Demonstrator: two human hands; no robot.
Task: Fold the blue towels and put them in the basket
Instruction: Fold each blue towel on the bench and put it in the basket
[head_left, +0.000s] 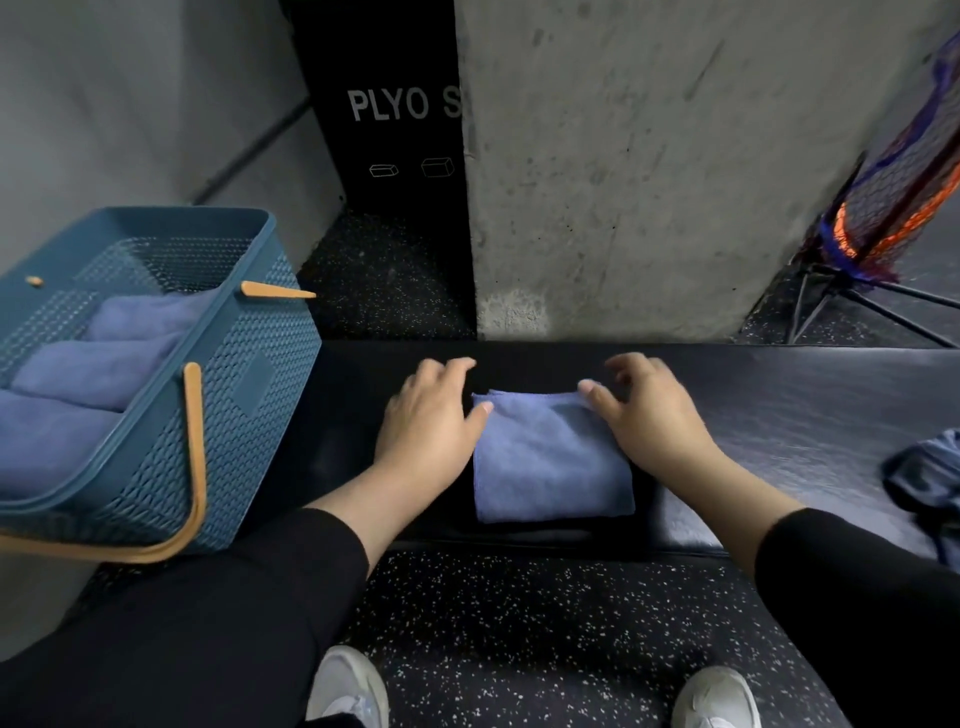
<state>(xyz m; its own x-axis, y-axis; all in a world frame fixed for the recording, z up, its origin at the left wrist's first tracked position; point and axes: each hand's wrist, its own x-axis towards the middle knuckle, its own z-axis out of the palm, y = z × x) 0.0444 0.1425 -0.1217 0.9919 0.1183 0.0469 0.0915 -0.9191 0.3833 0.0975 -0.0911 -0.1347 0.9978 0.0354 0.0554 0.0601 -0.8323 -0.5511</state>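
A blue towel (545, 457), folded into a small rectangle, lies flat on the black bench (779, 405) in front of me. My left hand (431, 415) rests at its left edge, thumb touching the top left corner, fingers spread on the bench. My right hand (649, 410) lies over its right edge, fingers curled near the top right corner. Neither hand has lifted the towel. The blue woven basket (249, 374) with tan handles stands at the left end of the bench and holds three folded blue towels (98, 369).
Crumpled blue cloth (930, 473) lies at the bench's right end. A concrete pillar (649, 182) rises right behind the bench, a black plyo box (395, 119) beside it. A netted stand (893, 208) is at the far right. Speckled floor and my shoes are below.
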